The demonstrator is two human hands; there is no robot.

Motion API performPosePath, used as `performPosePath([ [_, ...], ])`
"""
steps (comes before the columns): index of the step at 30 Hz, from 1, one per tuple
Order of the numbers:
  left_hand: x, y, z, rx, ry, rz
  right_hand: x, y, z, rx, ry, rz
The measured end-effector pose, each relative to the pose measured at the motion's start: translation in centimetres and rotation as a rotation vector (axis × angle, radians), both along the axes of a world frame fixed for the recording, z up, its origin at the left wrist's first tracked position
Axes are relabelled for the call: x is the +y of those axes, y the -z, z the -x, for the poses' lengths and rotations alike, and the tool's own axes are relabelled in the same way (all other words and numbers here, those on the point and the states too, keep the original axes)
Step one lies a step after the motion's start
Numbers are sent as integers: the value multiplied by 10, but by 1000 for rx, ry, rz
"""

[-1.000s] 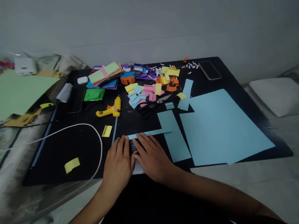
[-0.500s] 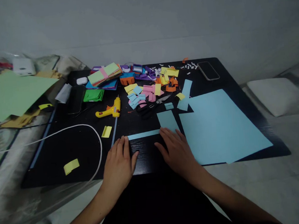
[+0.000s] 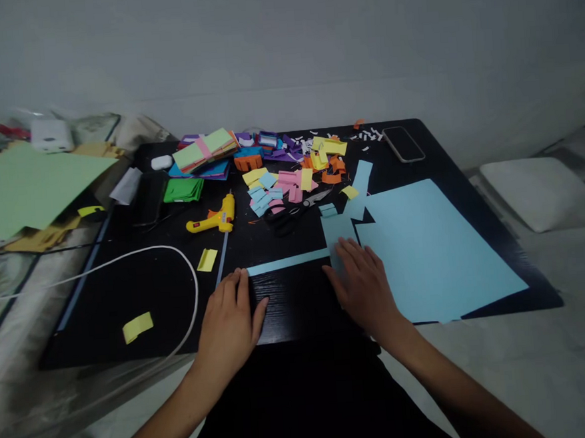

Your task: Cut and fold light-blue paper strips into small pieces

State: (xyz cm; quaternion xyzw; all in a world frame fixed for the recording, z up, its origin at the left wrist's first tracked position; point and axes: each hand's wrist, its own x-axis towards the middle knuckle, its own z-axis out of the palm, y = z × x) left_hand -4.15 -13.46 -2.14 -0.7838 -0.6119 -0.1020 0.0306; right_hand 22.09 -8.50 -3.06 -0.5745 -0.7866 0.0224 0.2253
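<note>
A narrow light-blue paper strip (image 3: 288,262) lies flat across the black table. My left hand (image 3: 229,313) rests open at its left end, fingertips on the strip. Flat and open, my right hand (image 3: 362,284) lies on a wider blue paper piece (image 3: 337,229) at the strip's right end. Beside that hand, on the right, is a large light-blue sheet (image 3: 440,255) with a notched upper-left corner. Another blue paper strip (image 3: 359,184) slants above it. Dark-handled scissors (image 3: 302,208) lie beyond the strip, near a small folded blue piece (image 3: 328,210).
A yellow glue gun (image 3: 215,218) lies left of centre, near a white cable (image 3: 194,279). Coloured paper pieces (image 3: 290,179) are heaped along the back. A phone (image 3: 403,144) lies at the back right. Yellow paper pieces (image 3: 138,326) are at the left. A black table edge (image 3: 549,304) runs along the front.
My right hand has slid to the right, carrying the wider blue piece up against the large sheet. More of the narrow strip's right end shows. My left hand has stayed in place.
</note>
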Motion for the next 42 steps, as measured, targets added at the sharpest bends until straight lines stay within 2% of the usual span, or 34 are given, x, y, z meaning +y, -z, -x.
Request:
performPosePath([
  [6, 4, -3, 5, -29, 4, 17, -4, -6, 29, 33, -248, 65],
  [11, 11, -5, 1, -28, 4, 17, -7, -2, 37, -6, -256, 70],
  [17, 23, 2, -33, -40, 150, 25, -8, 3, 36, -21, -278, 53],
  [21, 25, 9, -45, -68, 176, 75, -8, 7, 36, -41, -278, 43],
  [25, 20, 12, -35, -79, 151, 87, -8, 5, 37, -43, -258, 52],
  [34, 8, 5, 2, -34, 48, 83, -8, -3, 37, -23, -257, 93],
  [42, 5, 2, 13, -54, 0, 40, -1, -8, 35, -44, -259, 99],
])
